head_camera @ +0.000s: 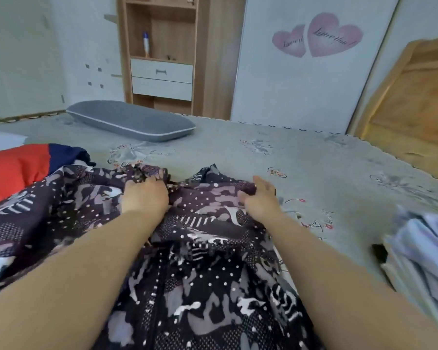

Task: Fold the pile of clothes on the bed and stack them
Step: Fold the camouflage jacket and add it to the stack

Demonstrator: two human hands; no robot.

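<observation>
A dark purple patterned garment (200, 261) with white dots and grey patches lies spread over the near part of the bed (314, 168). My left hand (144, 198) grips a bunched fold at the garment's far edge, fingers curled into the cloth. My right hand (261, 198) holds the same far edge further right, thumb on top and fingers under the fabric. A red and navy garment (23, 165) lies at the left. A pale blue striped garment (420, 253), blurred, sits at the right edge.
A grey pillow (132, 121) lies at the far side of the bed. Behind it stand a wooden shelf unit with drawers (162, 72) and a wardrobe door with pink hearts (316, 35). A wooden headboard (415, 97) rises at the right.
</observation>
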